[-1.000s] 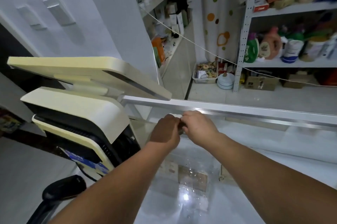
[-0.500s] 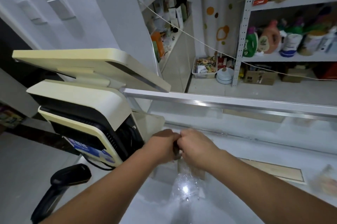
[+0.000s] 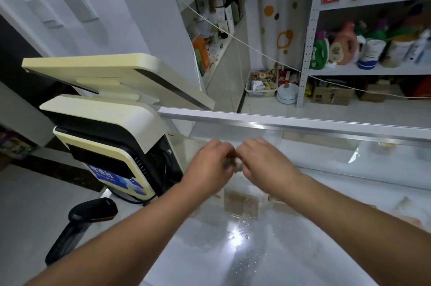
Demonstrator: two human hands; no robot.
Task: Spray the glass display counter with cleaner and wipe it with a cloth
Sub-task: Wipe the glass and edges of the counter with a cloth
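A: Start at your left. What sits there?

B: The barcode scanner [image 3: 89, 212] and the cream till [image 3: 112, 127] stand at the left end of the glass table [image 3: 303, 250], clear of the wet patch, so you can likely wipe without shifting them.

A: And your left hand?

B: Your left hand [image 3: 211, 165] is curled shut over a small bunched thing, most likely the cloth [image 3: 235, 164]. Only a pale scrap shows between your hands, so I cannot be sure of it.

A: The right one?

B: Your right hand [image 3: 264, 164] is also closed, touching the same scrap from the other side. I judge you are pressing both hands on it for firmer rubbing. Droplets [image 3: 245, 232] lie on the glass just nearer you than the hands.

A: Any containers?

B: Beyond the table's metal rail [image 3: 303, 123], a white basket [image 3: 261, 86] on the floor holds mixed small packets. Further right, the shelf [image 3: 373, 69] carries bottles and tubs. No sprayer is in view.
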